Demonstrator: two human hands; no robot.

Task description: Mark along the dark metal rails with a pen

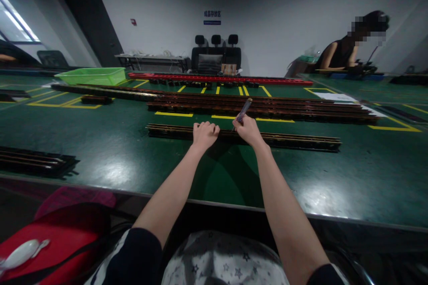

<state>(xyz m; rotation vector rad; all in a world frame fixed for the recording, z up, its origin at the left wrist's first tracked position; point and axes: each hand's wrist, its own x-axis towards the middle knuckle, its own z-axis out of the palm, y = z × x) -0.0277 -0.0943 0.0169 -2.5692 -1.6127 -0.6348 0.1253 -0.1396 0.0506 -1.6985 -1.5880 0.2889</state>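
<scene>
A long dark rail with brass-coloured strips (294, 141) lies across the green table in front of me. My left hand (204, 133) rests on top of it, fingers curled down over its near edge. Just to the right, my right hand (248, 128) is closed around a slim pen-like tool (243, 111) whose tip points down at the rail while its upper end slants away to the right. Both arms reach straight out over the table edge.
More long rails (261, 107) lie stacked behind, and a red rail (217, 78) farther back. A green bin (92, 75) sits at far left, another dark rail (33, 160) at near left. A person is seated at the far right (347, 51). Red bag (56, 236) by my lap.
</scene>
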